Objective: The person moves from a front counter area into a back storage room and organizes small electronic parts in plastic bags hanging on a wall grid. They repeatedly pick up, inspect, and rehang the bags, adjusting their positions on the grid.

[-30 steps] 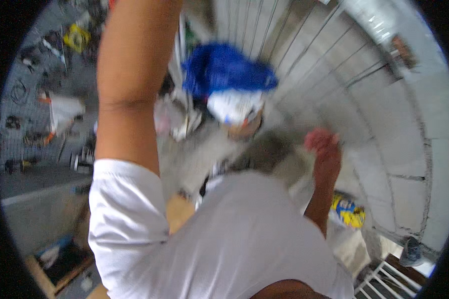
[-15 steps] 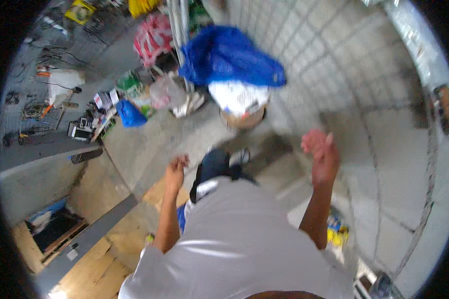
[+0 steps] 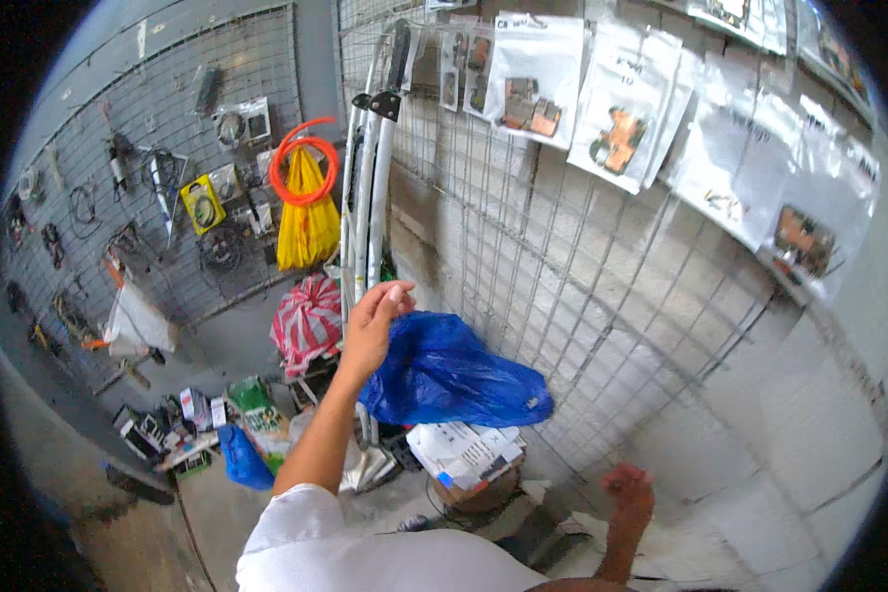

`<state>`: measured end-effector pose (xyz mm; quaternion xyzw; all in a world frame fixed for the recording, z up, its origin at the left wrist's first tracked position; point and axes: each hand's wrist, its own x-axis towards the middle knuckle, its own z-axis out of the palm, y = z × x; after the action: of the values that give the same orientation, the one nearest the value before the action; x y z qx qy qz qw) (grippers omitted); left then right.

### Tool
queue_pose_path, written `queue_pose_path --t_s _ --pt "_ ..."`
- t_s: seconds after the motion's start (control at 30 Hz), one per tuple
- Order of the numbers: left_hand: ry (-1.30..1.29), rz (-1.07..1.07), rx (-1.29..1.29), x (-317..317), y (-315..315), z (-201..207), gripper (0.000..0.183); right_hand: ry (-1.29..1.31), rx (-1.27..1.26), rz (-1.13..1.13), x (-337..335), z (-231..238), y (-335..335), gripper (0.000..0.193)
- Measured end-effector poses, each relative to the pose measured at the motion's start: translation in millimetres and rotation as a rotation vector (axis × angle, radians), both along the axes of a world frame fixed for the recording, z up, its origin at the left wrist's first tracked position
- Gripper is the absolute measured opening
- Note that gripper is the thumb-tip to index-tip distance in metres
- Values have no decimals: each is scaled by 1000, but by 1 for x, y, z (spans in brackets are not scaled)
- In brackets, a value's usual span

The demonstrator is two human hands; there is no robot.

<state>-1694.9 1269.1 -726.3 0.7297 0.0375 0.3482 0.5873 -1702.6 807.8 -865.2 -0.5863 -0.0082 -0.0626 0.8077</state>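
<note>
My right hand (image 3: 629, 490) sits lowest and nearest, down by the floor clutter at the foot of the wall; it is loosely curled and holds nothing I can see, though its fingers are too blurred to tell whether they are spread or closed. My left hand (image 3: 373, 326) is raised to about mid-frame, fingers pinched together on the top edge of the blue bag (image 3: 454, 375), so the bag hangs from that one grip and drapes under its own weight. Its long axis runs from my fingers down and to the right, the bulging end pointing toward the wire grid (image 3: 562, 266) on the wall. Below it stands a box (image 3: 469, 456) with printed sheets on top. Behind the hand rise white poles (image 3: 365, 197); farther left hang a striped bag (image 3: 309, 321), a yellow bag (image 3: 308, 222) and an orange hose coil (image 3: 304, 158).
</note>
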Motion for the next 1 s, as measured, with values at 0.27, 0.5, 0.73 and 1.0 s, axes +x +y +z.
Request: queue_pose_path --t_s 0.27,0.5,0.73,1.0 --pt "-202 -342 79 68 31 -24 34 5 -138 -104 -26 -14 64 58" --pt "-445 -298 143 129 53 60 34 -465 -676 31 -15 160 169 47" --pt "-706 -8 282 223 83 120 38 -1038 -1413 -25 18 290 280 31" --pt "-737 239 267 260 42 168 63 -1543 -1814 -588 94 377 324 42"
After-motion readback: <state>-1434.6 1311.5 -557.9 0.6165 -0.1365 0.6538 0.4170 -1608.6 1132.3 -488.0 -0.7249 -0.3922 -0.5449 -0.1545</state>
